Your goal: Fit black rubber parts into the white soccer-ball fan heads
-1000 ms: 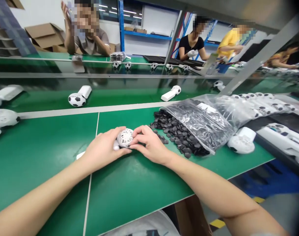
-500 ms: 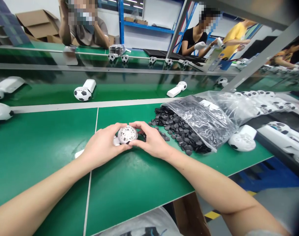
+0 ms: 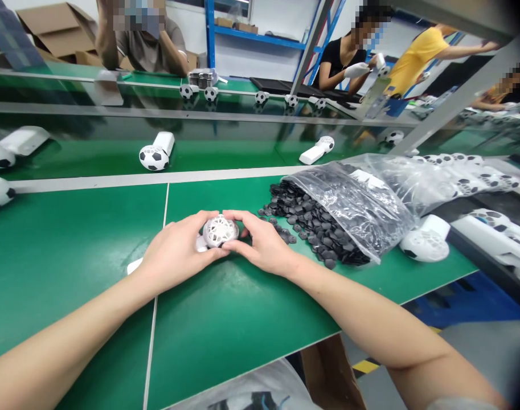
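Observation:
Both my hands hold a white soccer-ball handheld fan [image 3: 221, 230] over the green work surface, its slotted grille facing up. My left hand [image 3: 180, 247] wraps the left side, fingers at the top edge and thumb at the bottom. On the right side, my right hand [image 3: 262, 242] pinches the rim with fingers and thumb. The fan's handle is mostly hidden behind my left hand; a white end [image 3: 134, 266] shows by the wrist. Right of my right hand, small black plastic pieces [image 3: 315, 222] spill from a clear plastic bag [image 3: 362, 199].
A soccer-ball fan [image 3: 154, 158] and another [image 3: 317, 150] lie on the belt beyond a pale rail [image 3: 93, 183]. One more fan [image 3: 426, 242] rests at right beside a black tray [image 3: 469, 228]. Co-workers [image 3: 340, 62] sit across the line. A metal post [image 3: 451, 97] slants at right.
The fans on the belt have shifted to the right. My hands keep the same grip on the fan and have barely moved. Across the line, the person in yellow has raised an arm.

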The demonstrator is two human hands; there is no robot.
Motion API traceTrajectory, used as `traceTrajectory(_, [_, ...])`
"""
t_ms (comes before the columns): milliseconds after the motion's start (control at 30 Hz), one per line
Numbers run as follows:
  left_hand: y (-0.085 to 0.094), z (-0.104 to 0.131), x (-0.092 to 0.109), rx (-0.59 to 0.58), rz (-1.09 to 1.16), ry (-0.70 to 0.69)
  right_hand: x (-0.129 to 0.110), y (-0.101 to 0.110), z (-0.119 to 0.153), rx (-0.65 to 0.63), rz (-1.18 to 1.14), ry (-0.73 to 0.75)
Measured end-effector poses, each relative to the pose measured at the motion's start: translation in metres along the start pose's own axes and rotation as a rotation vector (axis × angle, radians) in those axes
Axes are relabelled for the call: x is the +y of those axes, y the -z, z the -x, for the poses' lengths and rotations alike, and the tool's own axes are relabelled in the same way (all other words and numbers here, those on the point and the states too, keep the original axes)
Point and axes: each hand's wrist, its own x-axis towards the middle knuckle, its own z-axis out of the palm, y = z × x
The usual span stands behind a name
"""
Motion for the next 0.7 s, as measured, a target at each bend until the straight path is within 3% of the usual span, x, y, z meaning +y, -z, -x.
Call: traceTrajectory(700, [0.0000, 0.0018, 0.0003, -0.043, -0.024, 0.090, 0.0035, -0.0023, 0.0009, 0.000, -0.021, 0.000])
